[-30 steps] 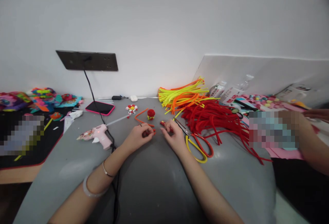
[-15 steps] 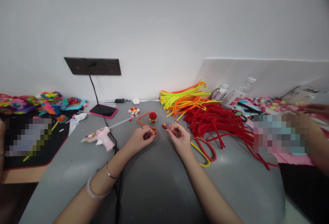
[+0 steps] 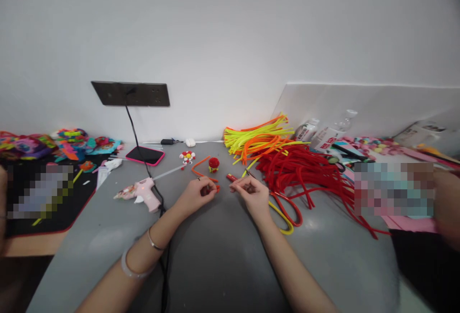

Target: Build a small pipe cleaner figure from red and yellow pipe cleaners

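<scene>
My left hand (image 3: 196,194) rests on the grey table (image 3: 215,255) with its fingers curled around a short red pipe cleaner piece (image 3: 215,188). My right hand (image 3: 252,191) lies a little to the right, its fingertips pinched on another small red piece (image 3: 231,177). Just beyond the hands sit a bent orange pipe cleaner (image 3: 200,167) and a small red and yellow pipe-cleaner figure (image 3: 213,163). Scissors with red and yellow handles (image 3: 283,210) lie right beside my right hand, partly under it.
A pink glue gun (image 3: 142,192) lies at the left with its black cord (image 3: 161,236) running under my left arm. A heap of red pipe cleaners (image 3: 309,174) and yellow and orange ones (image 3: 257,138) fills the right. A pink-cased phone (image 3: 144,155), a small flower (image 3: 187,156) and another person's arm (image 3: 445,202) are nearby.
The view shifted slightly, so everything sits a bit lower and to the right. My hands stay on the red pieces; my right fingers have turned inward. The other person's arm has drawn back.
</scene>
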The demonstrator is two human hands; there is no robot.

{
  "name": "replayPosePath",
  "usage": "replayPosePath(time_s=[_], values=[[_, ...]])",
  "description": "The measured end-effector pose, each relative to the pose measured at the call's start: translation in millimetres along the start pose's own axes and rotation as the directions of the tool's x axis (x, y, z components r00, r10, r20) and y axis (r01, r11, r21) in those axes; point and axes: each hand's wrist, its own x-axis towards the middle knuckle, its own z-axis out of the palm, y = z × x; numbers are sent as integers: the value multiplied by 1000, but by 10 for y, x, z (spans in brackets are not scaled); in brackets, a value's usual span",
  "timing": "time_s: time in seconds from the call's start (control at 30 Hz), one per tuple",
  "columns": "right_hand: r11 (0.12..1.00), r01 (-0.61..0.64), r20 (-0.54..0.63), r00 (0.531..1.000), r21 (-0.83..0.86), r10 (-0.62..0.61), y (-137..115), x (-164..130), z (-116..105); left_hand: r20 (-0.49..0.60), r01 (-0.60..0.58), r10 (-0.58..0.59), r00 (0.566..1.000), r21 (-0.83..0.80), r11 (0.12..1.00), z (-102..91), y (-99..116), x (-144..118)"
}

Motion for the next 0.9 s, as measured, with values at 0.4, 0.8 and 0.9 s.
replayPosePath(time_s=[0.4,0.8,0.9], values=[[996,-51,135,989,-73,60,-2,7,32,-38,37,-40,998,-78,996,-7,20,2],[991,-136,128,983,-2,135,67,33,47,-32,66,-69,997,-91,994,-12,32,13],[994,-63,141,987,-84,74,46,26,44,-32,69,-72,997,-96,993,-9,33,13]])
